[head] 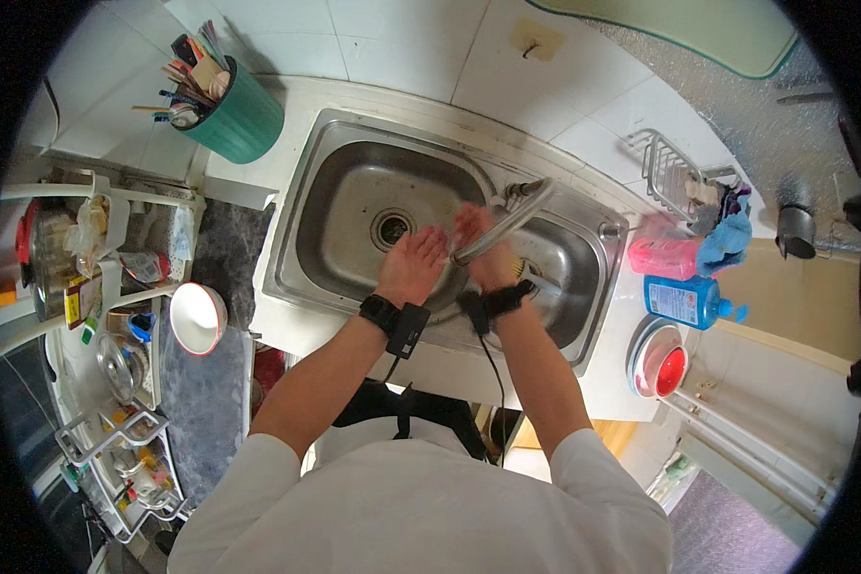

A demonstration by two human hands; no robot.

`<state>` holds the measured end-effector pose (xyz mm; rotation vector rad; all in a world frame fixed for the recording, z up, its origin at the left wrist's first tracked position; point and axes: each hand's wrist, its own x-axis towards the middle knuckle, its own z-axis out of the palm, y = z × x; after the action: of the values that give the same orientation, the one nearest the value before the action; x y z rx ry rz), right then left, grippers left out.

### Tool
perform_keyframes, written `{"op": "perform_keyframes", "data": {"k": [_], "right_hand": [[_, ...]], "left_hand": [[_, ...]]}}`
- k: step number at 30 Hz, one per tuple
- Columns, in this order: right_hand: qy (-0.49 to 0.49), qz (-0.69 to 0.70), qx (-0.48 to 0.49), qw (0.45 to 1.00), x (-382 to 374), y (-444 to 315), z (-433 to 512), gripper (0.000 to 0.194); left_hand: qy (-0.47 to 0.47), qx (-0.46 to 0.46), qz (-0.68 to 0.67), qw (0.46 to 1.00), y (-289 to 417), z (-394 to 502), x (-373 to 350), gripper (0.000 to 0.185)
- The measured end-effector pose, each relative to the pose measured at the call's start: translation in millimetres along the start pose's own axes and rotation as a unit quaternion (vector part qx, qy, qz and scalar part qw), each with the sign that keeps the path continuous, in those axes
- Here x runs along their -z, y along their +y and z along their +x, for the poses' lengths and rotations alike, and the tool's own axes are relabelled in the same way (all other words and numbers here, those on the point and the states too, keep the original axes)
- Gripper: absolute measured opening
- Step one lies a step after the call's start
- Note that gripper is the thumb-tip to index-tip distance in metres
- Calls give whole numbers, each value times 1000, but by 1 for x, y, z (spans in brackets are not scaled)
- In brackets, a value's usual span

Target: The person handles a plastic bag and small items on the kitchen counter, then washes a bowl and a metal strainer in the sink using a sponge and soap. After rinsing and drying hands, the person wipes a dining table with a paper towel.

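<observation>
My left hand (412,267) is held over the large sink basin (337,194), palm turned inward and fingers extended, with nothing in it. Just right of it is my right hand (484,247), blurred and partly hidden behind the metal faucet (506,222); I see nothing held in it. The faucet's spout ends between the two hands. Left of my fingers shows the drain strainer (392,229). A brush (542,280) with pale bristles lies in the small basin (574,251), beside my right wrist. Both wrists wear black straps with cables.
A green utensil holder (240,122) stands at the back left. A white bowl (198,318) sits on the dark left counter. To the right are a pink bottle (660,257), a blue bottle (678,301), stacked bowls (653,366) and a wire rack (667,172) with cloths.
</observation>
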<state>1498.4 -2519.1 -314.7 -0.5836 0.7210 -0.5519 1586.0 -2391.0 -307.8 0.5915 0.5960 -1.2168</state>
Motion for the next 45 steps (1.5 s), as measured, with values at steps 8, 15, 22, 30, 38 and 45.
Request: {"op": "perform_keyframes", "data": {"k": [8, 15, 22, 30, 38, 45], "right_hand": [[-68, 28, -174, 982, -34, 24, -41, 24], [-29, -91, -173, 980, -45, 26, -37, 31], [-83, -570, 192, 795, -16, 38, -33, 31], [-51, -449, -35, 891, -1, -2, -64, 23], [-59, -390, -45, 918, -12, -25, -95, 26], [-97, -129, -264, 951, -11, -23, -88, 29]], "left_hand": [[3, 48, -50, 998, -13, 19, 25, 34], [-50, 59, -25, 997, -21, 11, 19, 28], [5, 53, -8, 999, -36, 19, 13, 25], [-62, 80, 109, 989, -38, 44, 2, 22], [-35, -91, 133, 986, -51, 43, -13, 28], [-138, -207, 181, 952, -54, 42, 10, 34]]}}
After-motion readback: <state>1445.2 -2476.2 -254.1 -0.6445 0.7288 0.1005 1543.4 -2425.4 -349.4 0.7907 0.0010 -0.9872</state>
